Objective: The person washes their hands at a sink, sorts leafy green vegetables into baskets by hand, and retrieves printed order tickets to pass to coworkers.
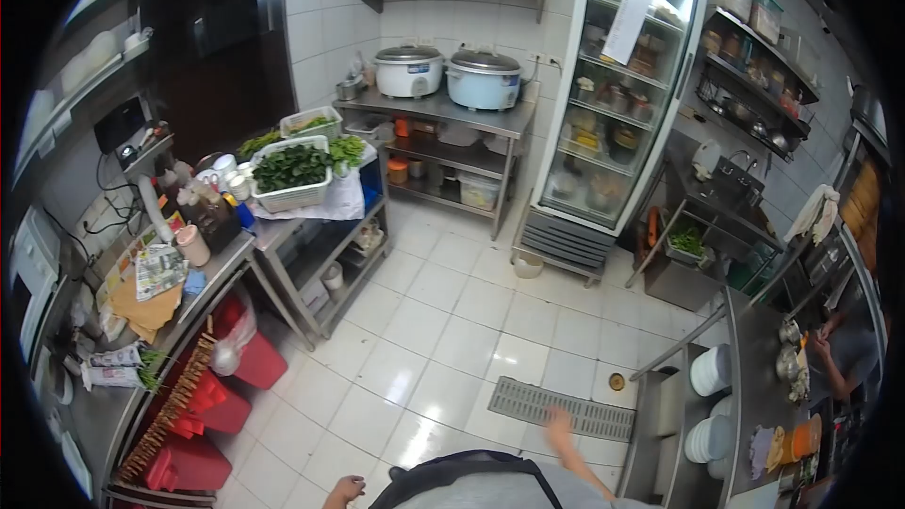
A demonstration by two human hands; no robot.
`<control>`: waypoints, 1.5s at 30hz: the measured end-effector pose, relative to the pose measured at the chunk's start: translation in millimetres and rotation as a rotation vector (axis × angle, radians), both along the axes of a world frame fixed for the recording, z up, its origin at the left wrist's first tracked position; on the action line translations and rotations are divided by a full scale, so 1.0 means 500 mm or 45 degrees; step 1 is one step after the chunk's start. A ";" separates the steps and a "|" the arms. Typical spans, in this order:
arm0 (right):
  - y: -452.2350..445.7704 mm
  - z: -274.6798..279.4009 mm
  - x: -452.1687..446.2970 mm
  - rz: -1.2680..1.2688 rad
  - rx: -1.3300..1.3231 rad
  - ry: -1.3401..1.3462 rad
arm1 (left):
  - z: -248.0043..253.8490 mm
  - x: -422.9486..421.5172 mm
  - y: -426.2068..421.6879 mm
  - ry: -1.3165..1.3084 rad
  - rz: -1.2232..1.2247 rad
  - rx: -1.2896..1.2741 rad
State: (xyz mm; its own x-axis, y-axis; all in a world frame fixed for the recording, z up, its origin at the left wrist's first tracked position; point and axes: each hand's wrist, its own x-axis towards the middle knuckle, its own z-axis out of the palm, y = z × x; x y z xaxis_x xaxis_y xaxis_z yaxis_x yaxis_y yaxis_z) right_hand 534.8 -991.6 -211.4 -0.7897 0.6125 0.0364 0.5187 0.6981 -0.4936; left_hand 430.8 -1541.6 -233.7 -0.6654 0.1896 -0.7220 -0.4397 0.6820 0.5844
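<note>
My left hand point(349, 487) hangs low at the bottom of the head view, beside the dark straps over my grey shirt. Its fingers are loosely curled, and nothing shows in them. Out in front of my body on the other side, my right hand point(558, 422) appears over a metal floor drain grate point(509, 398). Motion smears its fingers, so their pose is unclear; no object is visible in it. Both hands are in the air above the white tiled floor point(429, 386), apart from the counters.
Leafy greens fill a white basket point(292, 193) on a steel table. Red bins point(259, 353) stand under the left counter. Rice cookers point(483, 80) and a glass-door fridge point(613, 94) line the back. At right, another person's hand point(825, 344) is over a counter above stacked plates point(709, 372).
</note>
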 end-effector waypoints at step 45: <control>-1.349 0.440 -1.199 2.231 -1.279 -0.814 | 0.541 -0.280 -0.689 0.597 1.431 0.680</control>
State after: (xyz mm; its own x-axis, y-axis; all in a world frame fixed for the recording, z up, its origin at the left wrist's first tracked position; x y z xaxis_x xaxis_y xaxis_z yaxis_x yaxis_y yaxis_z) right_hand -64.6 -1666.0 8.7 -0.1889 -0.9626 -0.1941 -0.0120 0.1999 -0.9797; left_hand 290.9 -1886.3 36.7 -0.8098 -0.4367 -0.3918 -0.2938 -0.2762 0.9151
